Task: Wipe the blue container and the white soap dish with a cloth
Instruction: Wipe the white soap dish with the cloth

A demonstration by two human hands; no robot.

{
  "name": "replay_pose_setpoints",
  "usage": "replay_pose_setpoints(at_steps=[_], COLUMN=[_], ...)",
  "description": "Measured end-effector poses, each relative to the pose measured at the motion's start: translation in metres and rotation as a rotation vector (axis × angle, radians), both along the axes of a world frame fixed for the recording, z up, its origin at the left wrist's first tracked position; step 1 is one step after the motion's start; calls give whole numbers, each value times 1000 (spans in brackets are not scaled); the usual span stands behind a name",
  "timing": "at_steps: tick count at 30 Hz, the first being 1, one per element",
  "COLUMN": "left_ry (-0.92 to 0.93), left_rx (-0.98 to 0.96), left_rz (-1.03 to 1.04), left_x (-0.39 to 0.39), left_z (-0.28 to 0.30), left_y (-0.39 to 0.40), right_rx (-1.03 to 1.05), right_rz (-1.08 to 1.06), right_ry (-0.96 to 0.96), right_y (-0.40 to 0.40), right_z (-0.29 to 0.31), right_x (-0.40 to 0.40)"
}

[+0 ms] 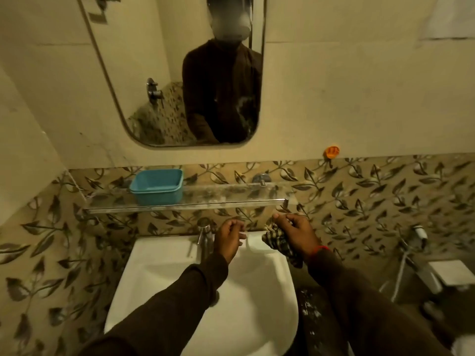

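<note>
The blue container (156, 186) stands empty at the left end of a glass shelf (231, 202) above the sink. Below the shelf, the white soap dish (257, 243) is at the sink's back ledge between my hands. My left hand (228, 240) has its fingers curled on the dish's left end. My right hand (295, 233) is closed on a bunched checked cloth (279, 242), which touches the dish's right side and hangs down toward my wrist. Most of the dish is hidden by my hands and the cloth.
A white sink (205, 291) lies under my arms, with a metal tap (205, 233) just left of my left hand. A mirror (180, 73) hangs above the shelf. An orange hook (332, 151) is on the wall at right. A toilet and hose are at far right.
</note>
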State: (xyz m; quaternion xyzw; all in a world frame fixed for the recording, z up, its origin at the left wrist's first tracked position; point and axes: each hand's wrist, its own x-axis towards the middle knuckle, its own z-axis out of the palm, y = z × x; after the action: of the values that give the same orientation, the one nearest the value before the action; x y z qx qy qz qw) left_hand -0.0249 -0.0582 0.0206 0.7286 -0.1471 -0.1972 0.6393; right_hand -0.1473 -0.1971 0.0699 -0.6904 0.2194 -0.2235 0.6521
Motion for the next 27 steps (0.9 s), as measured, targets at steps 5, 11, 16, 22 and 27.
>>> replay_pose_setpoints(at_steps=[5,11,16,22,27], left_ry=[-87,-204,-351,-415,-438], left_rx=[257,618,887,934,859], left_rz=[-21,-205,-356,-360,-274], left_x=[1,11,25,34,34], left_z=[-35,-60,-87,-117,-127], left_y=[-32,-58,-69,-79,-73], right_rx=[43,165,207,269,265], right_rz=[-172,-262,-286,-223,-166], right_ry=[45,182,242,309,324], right_y=[-25,-54,-65,-76,-74], right_z=[-30,-72,-97,-115,-115], right_x=[-6,-8,-13,-17,-16])
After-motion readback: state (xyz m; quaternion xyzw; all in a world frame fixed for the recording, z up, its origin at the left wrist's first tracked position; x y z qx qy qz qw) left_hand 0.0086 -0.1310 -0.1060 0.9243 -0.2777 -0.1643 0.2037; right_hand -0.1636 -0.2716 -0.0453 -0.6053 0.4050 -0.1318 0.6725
